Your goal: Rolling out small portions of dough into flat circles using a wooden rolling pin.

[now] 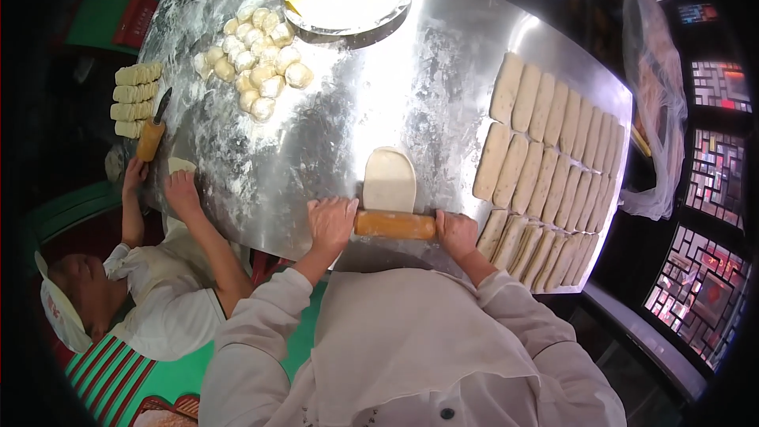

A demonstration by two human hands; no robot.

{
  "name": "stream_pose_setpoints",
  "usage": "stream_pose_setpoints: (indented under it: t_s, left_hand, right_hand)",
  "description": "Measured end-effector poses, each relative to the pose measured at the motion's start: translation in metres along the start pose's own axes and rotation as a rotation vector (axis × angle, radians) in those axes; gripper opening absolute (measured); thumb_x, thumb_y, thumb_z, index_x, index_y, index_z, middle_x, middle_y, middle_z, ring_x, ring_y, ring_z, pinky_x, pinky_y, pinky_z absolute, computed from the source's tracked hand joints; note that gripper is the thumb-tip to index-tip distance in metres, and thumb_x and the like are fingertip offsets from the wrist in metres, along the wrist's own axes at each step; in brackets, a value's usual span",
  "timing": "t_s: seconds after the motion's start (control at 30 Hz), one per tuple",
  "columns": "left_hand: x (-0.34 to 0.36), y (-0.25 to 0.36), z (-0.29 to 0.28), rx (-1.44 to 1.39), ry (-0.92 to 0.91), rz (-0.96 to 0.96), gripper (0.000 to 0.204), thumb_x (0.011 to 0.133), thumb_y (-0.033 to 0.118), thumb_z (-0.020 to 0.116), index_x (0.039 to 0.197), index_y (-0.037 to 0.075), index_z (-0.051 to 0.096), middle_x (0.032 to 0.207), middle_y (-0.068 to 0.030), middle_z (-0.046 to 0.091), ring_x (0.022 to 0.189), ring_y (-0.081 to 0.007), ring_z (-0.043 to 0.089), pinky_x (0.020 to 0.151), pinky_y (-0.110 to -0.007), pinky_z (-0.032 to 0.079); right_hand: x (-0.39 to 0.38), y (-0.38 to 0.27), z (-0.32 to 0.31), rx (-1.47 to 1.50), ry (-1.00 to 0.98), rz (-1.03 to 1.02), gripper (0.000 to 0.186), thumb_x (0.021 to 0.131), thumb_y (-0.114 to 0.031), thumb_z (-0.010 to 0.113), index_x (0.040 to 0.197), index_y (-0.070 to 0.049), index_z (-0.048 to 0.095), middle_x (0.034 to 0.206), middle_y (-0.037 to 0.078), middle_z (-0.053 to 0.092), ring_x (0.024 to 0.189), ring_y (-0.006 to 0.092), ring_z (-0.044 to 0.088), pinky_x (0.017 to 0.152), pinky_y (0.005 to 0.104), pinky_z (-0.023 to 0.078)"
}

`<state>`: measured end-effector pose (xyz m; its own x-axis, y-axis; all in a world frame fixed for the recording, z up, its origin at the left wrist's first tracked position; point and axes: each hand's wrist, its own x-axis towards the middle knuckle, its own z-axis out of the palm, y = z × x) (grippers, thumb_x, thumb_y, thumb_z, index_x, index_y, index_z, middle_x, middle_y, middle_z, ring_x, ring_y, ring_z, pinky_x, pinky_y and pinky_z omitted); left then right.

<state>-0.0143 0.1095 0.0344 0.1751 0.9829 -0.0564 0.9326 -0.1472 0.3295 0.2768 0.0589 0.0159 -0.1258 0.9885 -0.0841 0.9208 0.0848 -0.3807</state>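
Left hand [334, 221] and right hand [457, 235] are wrapped around opposite ends of a wooden rolling pin [395, 225], just below centre frame, across the near end of a flattened dough oval [389, 178]. From here I see dough strips [507, 88] lining the right, floury dough balls [269, 56] upper left.

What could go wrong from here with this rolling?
The flattened dough might stick: the metal table around it looks only thinly floured.
The right hand, at one end of the rolling pin, is close to the dough strips and could bump the nearest.
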Motion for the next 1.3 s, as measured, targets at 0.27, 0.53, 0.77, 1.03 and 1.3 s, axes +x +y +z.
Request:
stream_pose_setpoints:
  t_s: [0.27, 0.53, 0.77, 1.03, 1.3]
  left_hand:
    - [0.092, 0.056, 0.018, -0.198, 0.029, 0.245, 0.041, 0.079, 0.018, 0.072, 0.116, 0.010, 0.056, 0.100, -0.0086, 0.058, 0.100, -0.0268, 0.053, 0.083, -0.043, 0.038]
    - [0.049, -0.116, 0.059, -0.607, 0.577, -0.318, 0.009, 0.082, 0.005, 0.063, 0.087, -0.002, 0.061, 0.076, -0.0116, 0.061, 0.068, -0.0237, 0.058, 0.069, -0.036, 0.047]
    - [0.067, -0.155, 0.015, -0.763, 0.468, -0.578, 0.016, 0.095, 0.013, 0.056, 0.097, -0.002, 0.056, 0.089, -0.0080, 0.058, 0.083, -0.0167, 0.055, 0.078, -0.033, 0.046]
    - [0.036, 0.006, -0.066, -0.508, 0.310, 0.123, 0.034, 0.077, -0.002, 0.066, 0.111, 0.001, 0.058, 0.112, -0.0152, 0.061, 0.103, -0.0342, 0.059, 0.093, -0.042, 0.046]
    - [-0.023, 0.055, 0.006, -0.653, -0.109, 0.500, 0.021, 0.076, 0.012, 0.071, 0.095, 0.006, 0.064, 0.114, -0.0130, 0.059, 0.111, -0.0334, 0.054, 0.097, -0.045, 0.042]
  right_hand:
    - [-0.010, 0.010, -0.014, -0.101, -0.087, -0.081, 0.027, 0.094, -0.028, 0.055, 0.074, -0.013, 0.064, 0.061, 0.007, 0.063, 0.047, 0.0284, 0.060, 0.045, 0.0415, 0.047]
    - [-0.049, -0.004, -0.010, -0.099, -0.011, 0.012, 0.043, 0.096, -0.040, 0.050, 0.068, -0.013, 0.067, 0.050, 0.010, 0.058, 0.045, 0.0314, 0.060, 0.040, 0.0455, 0.046]
    - [-0.057, 0.002, -0.021, -0.066, -0.118, 0.246, 0.044, 0.097, -0.042, 0.047, 0.076, -0.010, 0.068, 0.063, 0.014, 0.065, 0.057, 0.0361, 0.065, 0.049, 0.0483, 0.051]
    - [-0.065, 0.024, 0.005, 0.000, -0.006, 0.401, 0.037, 0.098, -0.036, 0.045, 0.094, -0.006, 0.067, 0.077, 0.018, 0.067, 0.066, 0.0396, 0.065, 0.059, 0.0480, 0.052]
    - [-0.040, 0.027, -0.020, 0.001, 0.010, 0.291, 0.040, 0.099, -0.035, 0.045, 0.083, -0.008, 0.068, 0.067, 0.016, 0.064, 0.058, 0.0355, 0.063, 0.054, 0.0462, 0.049]
